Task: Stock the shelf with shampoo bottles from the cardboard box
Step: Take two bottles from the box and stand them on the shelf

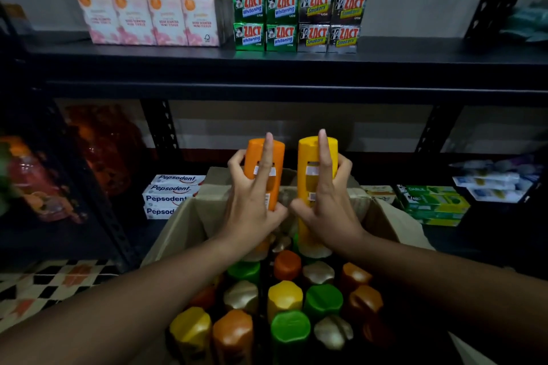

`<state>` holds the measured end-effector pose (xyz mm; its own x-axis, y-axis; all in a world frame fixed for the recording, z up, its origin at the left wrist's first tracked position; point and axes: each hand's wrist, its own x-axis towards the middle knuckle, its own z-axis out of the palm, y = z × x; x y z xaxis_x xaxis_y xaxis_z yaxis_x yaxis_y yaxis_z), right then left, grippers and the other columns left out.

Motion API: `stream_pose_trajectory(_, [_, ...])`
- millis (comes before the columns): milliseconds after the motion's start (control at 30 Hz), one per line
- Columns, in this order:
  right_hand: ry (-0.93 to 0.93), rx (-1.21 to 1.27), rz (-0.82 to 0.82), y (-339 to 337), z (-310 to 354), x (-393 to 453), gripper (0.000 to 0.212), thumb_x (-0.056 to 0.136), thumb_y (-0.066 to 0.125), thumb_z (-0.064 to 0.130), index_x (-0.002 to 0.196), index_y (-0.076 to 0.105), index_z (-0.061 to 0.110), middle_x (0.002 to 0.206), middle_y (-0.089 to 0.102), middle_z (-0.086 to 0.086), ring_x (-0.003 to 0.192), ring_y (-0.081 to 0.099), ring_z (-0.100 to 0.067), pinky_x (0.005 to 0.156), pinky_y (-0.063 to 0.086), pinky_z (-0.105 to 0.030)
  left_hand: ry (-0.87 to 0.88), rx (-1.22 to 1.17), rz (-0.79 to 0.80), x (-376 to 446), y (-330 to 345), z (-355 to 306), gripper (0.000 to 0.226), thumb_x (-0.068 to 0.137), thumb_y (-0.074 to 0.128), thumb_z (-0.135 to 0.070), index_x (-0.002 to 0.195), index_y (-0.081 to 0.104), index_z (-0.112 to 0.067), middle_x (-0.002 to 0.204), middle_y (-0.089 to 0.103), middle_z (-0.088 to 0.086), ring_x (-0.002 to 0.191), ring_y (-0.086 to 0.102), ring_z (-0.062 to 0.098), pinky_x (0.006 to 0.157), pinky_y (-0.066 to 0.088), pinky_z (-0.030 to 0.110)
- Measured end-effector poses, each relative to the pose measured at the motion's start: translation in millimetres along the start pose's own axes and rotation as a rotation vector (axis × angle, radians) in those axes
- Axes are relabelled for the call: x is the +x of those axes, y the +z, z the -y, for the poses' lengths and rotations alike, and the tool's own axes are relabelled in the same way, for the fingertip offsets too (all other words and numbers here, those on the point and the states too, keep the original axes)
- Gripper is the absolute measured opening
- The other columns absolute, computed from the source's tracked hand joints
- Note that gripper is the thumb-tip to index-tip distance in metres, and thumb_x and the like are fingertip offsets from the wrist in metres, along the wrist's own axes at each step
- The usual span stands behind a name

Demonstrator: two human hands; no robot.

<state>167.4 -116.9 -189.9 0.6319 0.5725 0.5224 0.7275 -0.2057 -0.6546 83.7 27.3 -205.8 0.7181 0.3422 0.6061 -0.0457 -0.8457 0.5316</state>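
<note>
- Two bottles are up out of the cardboard box (189, 216), one in each of my hands; no shampoo that I can make out stands on the shelf (267, 89) yet, so I judge the stocking has barely begun.
- Far left on the lower level, the Pepsodent cartons (170, 195) sit stacked just beside the box's far left corner; that row is taken.
- My left hand (252, 201) is wrapped around the orange bottle (277, 163), held upright above the box. Thumb and curled fingers clamp its sides, while my index finger lies straight up its back face, almost to the top end.
- My right hand (326, 204) mirrors it on the yellow bottle (308, 157): fingers closed around the body, index finger stretched up the back, the bottle's lower end down near the caps below.
- The two bottles stand close side by side, not touching as far as I can tell, level with the gap under the upper board.
- Both forearms reach forward from the bottom corners and converge over the box.
- Below my wrists the box is nearly full: capped bottles (284, 296) in green, gold, orange and yellow stand packed in rows, so most of the work is left.
- To the right, green cartons (433, 201) occupy the lower level.
</note>
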Motion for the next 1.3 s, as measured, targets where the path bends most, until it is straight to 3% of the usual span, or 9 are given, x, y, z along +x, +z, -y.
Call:
stream_pose_trajectory(133, [0.059,-0.112,-0.013,-9.0,7.9,-0.1,0.117,0.08,0.074,0.024,0.149,-0.013,0.06,0.135,0.015,0.0,0.079,0.055,-0.021,0.067,0.052,-0.028,-0.071,0.008,0.049,2.5,-5.5,-6.9,0.139,0.071,0.088,-0.019,0.151,-0.019,-0.055,0.148,0.007,0.0,0.108,0.041,0.01,0.075,0.037,0.007])
stream_pose_trajectory(300, [0.138,-0.204,0.048,-10.1,9.6,-4.6,0.123,0.074,0.08,0.037,0.151,-0.013,0.056,0.125,0.017,0.001,0.08,0.046,-0.009,0.06,0.039,-0.016,-0.074,0.001,0.096,-8.8,-3.8,-10.1,0.134,0.068,0.085,-0.037,0.155,-0.016,-0.047,0.153,0.001,-0.001,0.12,0.045,0.024,0.087,0.054,0.033])
stream_pose_trajectory(433, [0.184,-0.271,0.091,-5.3,8.0,-9.4,0.126,0.075,0.081,0.031,0.153,-0.015,0.051,0.131,0.015,-0.002,0.08,0.037,-0.004,0.062,0.04,-0.015,-0.061,0.091,0.163,-11.4,-6.1,-12.8,0.138,0.067,0.086,-0.038,0.156,-0.019,-0.043,0.143,0.006,0.0,0.108,0.047,0.019,0.079,0.049,0.026])
stream_pose_trajectory(533, [0.181,-0.325,0.127,-2.3,8.7,-17.5,0.116,0.08,0.077,0.028,0.156,-0.01,0.047,0.153,-0.002,-0.003,0.112,0.05,-0.027,0.079,0.053,-0.031,-0.11,0.117,0.199,-12.6,-8.1,-12.2,0.144,0.061,0.091,-0.027,0.154,-0.017,-0.05,0.146,0.002,0.0,0.113,0.049,0.026,0.078,0.053,0.029])
stream_pose_trajectory(667, [0.201,-0.413,0.208,0.0,12.4,-27.1,0.107,0.087,0.069,0.029,0.153,-0.013,0.051,0.16,-0.025,0.003,0.143,0.028,-0.041,0.09,0.052,-0.044,-0.097,0.142,0.218,-16.8,-14.7,-11.6,0.128,0.066,0.083,-0.027,0.153,-0.005,-0.059,0.155,-0.006,0.002,0.113,0.056,0.038,0.085,0.058,0.045])
stream_pose_trajectory(800, [0.173,-0.465,0.251,-0.5,10.9,-26.8,0.109,0.087,0.068,0.035,0.151,-0.019,0.051,0.161,-0.023,0.001,0.133,0.041,-0.045,0.08,0.053,-0.041,-0.08,0.207,0.303,-20.3,-18.1,-10.1,0.111,0.074,0.075,-0.038,0.154,0.0,-0.055,0.16,-0.018,-0.003,0.117,0.055,0.043,0.09,0.054,0.047])
stream_pose_trajectory(1000, [0.188,-0.518,0.281,2.2,8.7,-22.9,0.109,0.084,0.069,0.041,0.153,-0.015,0.05,0.162,-0.015,0.0,0.106,0.062,-0.039,0.067,0.042,-0.029,-0.134,0.231,0.324,-21.9,-14.7,-10.1,0.104,0.07,0.075,-0.04,0.152,0.012,-0.047,0.156,-0.004,0.002,0.113,0.057,0.046,0.092,0.052,0.045])
stream_pose_trajectory(1167, [0.208,-0.506,0.302,4.4,8.2,-28.1,0.111,0.084,0.071,0.04,0.152,-0.016,0.053,0.162,-0.017,-0.001,0.117,0.057,-0.041,0.076,0.055,-0.038,-0.168,0.212,0.314,-17.6,-14.4,-10.0,0.104,0.069,0.077,-0.036,0.153,0.015,-0.044,0.156,-0.004,0.002,0.131,0.042,0.046,0.101,0.048,0.05])
stream_pose_trajectory(1300, [0.248,-0.47,0.295,-3.9,26.0,-26.6,0.111,0.086,0.071,0.036,0.151,-0.018,0.053,0.162,-0.02,-0.002,0.119,0.055,-0.04,0.071,0.058,-0.037,-0.189,0.195,0.346,-7.9,-26.2,-24.3,0.105,0.07,0.079,-0.033,0.152,0.014,-0.047,0.157,-0.008,0.001,0.126,0.047,0.048,0.094,0.052,0.048])
